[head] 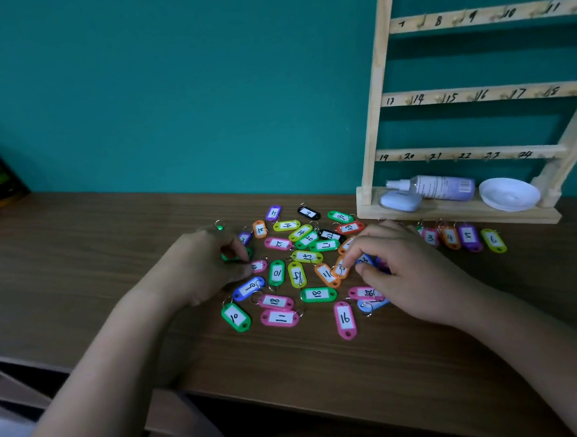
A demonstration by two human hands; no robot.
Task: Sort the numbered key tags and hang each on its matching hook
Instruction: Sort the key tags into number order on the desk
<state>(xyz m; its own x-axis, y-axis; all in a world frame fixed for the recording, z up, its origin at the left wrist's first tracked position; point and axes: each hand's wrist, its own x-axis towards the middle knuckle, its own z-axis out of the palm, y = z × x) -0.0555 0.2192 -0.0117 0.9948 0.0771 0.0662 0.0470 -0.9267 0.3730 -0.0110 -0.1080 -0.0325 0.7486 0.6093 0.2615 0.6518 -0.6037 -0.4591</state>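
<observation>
Left hand (210, 264), fingers curled at the pile's left edge, pinched a green tag (228, 258); right hand (403, 270), fingers bent, nipped an orange tag (342, 270) on the tabletop (74, 274).

A spray bottle (435, 187) lies between a pale case (400, 201) and a white bowl (508, 193).

wall (162, 89): plain teal | table (73, 267): brown wood-grain, against wall | light: dim
</observation>
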